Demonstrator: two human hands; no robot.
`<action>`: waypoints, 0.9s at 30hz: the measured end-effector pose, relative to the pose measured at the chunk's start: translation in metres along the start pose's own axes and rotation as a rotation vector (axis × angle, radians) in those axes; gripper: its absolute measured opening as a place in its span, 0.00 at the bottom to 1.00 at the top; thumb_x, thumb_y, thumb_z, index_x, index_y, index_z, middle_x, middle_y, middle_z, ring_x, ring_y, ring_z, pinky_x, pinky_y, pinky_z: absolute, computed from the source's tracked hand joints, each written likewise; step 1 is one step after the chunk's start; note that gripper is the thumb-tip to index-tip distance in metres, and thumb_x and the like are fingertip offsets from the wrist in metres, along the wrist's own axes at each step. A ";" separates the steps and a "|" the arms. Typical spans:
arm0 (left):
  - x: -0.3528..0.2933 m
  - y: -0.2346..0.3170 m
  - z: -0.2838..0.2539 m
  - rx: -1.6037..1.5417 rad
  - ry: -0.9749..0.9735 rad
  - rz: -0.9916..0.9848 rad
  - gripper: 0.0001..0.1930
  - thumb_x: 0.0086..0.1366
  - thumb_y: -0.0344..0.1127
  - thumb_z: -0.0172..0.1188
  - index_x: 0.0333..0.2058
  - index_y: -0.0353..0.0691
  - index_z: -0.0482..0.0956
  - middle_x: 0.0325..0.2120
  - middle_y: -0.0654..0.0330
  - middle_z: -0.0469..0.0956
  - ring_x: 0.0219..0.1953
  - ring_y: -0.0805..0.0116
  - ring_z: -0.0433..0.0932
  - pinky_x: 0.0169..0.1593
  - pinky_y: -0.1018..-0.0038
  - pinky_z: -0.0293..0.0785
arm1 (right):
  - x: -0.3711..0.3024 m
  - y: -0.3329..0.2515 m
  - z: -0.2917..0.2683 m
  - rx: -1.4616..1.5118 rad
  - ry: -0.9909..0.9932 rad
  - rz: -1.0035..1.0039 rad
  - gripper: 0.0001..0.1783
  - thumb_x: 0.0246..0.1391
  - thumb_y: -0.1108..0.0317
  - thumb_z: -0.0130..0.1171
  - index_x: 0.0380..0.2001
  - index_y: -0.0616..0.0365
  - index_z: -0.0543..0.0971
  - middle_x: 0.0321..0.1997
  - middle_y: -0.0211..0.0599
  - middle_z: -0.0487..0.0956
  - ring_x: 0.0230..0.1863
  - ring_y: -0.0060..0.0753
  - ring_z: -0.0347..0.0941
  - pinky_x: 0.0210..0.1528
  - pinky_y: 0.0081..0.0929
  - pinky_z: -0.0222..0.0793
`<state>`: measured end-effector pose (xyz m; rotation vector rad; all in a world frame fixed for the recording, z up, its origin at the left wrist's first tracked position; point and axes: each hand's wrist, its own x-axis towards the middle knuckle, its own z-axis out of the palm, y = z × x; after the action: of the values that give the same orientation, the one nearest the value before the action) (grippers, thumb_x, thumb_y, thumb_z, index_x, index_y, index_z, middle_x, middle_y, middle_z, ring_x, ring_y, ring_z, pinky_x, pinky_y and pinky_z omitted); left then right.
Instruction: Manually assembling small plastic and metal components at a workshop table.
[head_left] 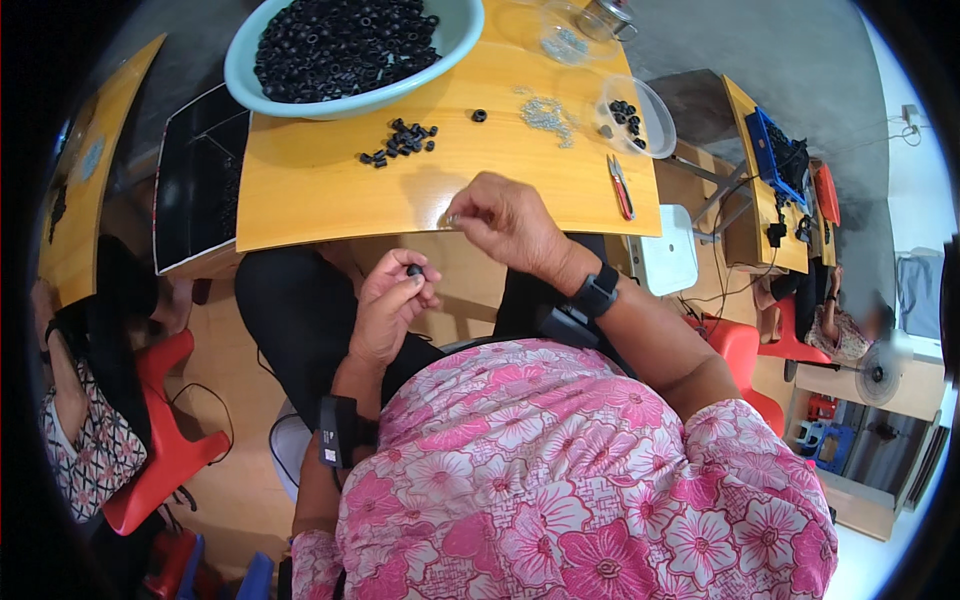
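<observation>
My left hand (390, 305) is closed just off the table's near edge, with a small black cylindrical part (414, 270) between thumb and fingers. My right hand (512, 225) hovers over that edge, its thumb and forefinger pinching a tiny shiny metal piece (451, 219). The two hands are apart. On the yellow table (310, 190) lie a loose group of black parts (400, 142), a single black ring (479, 116) standing apart, and a scatter of small silvery metal pieces (548, 118).
A light-blue basin (240, 75) heaped with black parts stands at the far left. Clear plastic tubs (660, 125) and a metal cup (608, 18) are at the right. Red-handled snips (622, 190) lie by the right edge. A white stool (662, 250) stands beyond. Other people sit at both sides.
</observation>
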<state>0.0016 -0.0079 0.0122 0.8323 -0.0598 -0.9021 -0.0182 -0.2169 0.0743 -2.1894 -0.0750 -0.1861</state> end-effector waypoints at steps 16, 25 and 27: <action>-0.014 -0.005 0.001 0.140 0.143 0.052 0.04 0.62 0.33 0.58 0.33 0.40 0.76 0.25 0.73 0.65 0.21 0.87 0.58 0.23 0.86 0.54 | -0.013 -0.028 0.025 -0.151 -0.239 -0.153 0.06 0.44 0.76 0.58 0.29 0.59 0.77 0.26 0.39 0.75 0.27 0.39 0.73 0.29 0.28 0.71; -0.010 -0.013 -0.006 0.266 0.175 0.106 0.05 0.61 0.31 0.58 0.34 0.38 0.77 0.24 0.72 0.70 0.21 0.87 0.60 0.22 0.86 0.55 | -0.012 -0.025 0.029 -0.136 -0.232 -0.188 0.06 0.42 0.74 0.60 0.28 0.59 0.78 0.26 0.40 0.77 0.26 0.38 0.74 0.29 0.28 0.70; -0.011 -0.010 -0.007 0.178 0.167 0.123 0.05 0.62 0.32 0.59 0.35 0.38 0.78 0.24 0.72 0.71 0.20 0.87 0.59 0.21 0.86 0.54 | -0.011 -0.026 0.029 -0.058 -0.222 -0.118 0.06 0.45 0.73 0.62 0.30 0.61 0.79 0.25 0.38 0.78 0.25 0.30 0.75 0.30 0.23 0.70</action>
<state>-0.0091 0.0006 0.0037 1.0562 -0.0459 -0.7156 -0.0289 -0.1780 0.0771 -2.2579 -0.3274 -0.0100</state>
